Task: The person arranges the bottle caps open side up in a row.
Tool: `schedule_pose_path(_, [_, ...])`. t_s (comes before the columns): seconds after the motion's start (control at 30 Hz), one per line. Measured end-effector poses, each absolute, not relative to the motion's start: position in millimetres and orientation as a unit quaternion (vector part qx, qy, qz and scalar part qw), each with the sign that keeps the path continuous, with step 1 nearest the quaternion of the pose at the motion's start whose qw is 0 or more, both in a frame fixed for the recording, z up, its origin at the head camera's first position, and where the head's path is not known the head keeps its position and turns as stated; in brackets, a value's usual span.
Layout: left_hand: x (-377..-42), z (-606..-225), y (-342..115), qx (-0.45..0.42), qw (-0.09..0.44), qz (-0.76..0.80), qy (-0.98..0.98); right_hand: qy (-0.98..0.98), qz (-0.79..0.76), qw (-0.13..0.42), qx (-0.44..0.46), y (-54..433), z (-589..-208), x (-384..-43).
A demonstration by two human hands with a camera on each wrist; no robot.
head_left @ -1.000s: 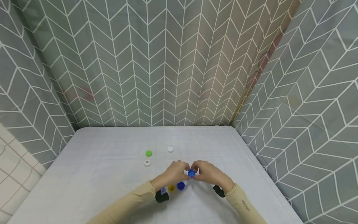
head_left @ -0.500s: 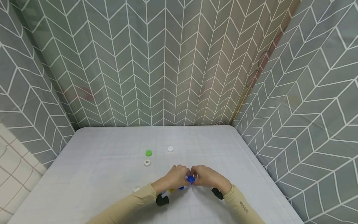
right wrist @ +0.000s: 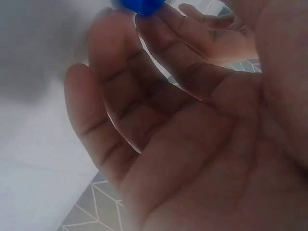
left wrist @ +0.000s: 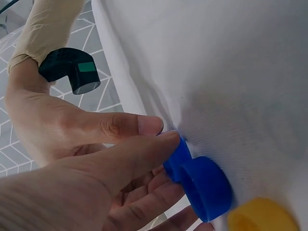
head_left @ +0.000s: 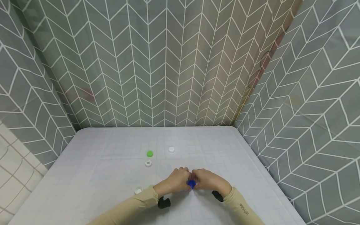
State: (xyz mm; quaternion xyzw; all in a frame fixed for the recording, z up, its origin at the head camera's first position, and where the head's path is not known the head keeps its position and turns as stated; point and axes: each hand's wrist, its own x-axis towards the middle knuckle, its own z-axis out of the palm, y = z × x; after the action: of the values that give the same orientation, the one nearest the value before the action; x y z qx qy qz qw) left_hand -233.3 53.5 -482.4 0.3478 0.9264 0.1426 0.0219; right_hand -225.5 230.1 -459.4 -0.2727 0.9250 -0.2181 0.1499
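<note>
A small blue bottle cap [head_left: 192,183] is between my two hands, low over the white table. My left hand [head_left: 177,180] pinches it from the left with thumb and fingertips, and my right hand [head_left: 208,180] grips it from the opposite side. The left wrist view shows this blue cap [left wrist: 178,158] at the fingertips, right beside a second blue cap [left wrist: 211,186] and a yellow cap [left wrist: 262,216]. In the head view my left hand hides those two. Only a corner of the blue cap [right wrist: 143,6] appears beyond my right fingers.
Farther back on the white table [head_left: 107,168] lie a green cap [head_left: 149,153], a white cap [head_left: 171,150] and a white cap with a dark square mark [head_left: 148,163]. Another white cap [head_left: 138,190] sits by my left sleeve. Patterned curtains stand behind and beside the table.
Both hands have come down and slightly nearer to me with the blue cap. The second blue cap and yellow cap have passed behind my left hand; a white cap by the left sleeve has come into view.
</note>
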Motion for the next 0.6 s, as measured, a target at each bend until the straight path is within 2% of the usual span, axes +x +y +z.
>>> schedule_pose_path(0.17, [-232,-480,52,0.348,0.028,0.14,0.926,0.927,-0.206,0.151,-0.275,229,-458,-225])
schedule_pose_path(0.33, [-233,-478,48,0.341,0.06,0.167,0.923,0.928,-0.199,0.149,-0.278,228,-455,-225])
schedule_pose_path(0.6, [-237,-476,39,0.33,0.081,0.215,0.916,0.933,-0.168,0.126,-0.293,225,-451,-228])
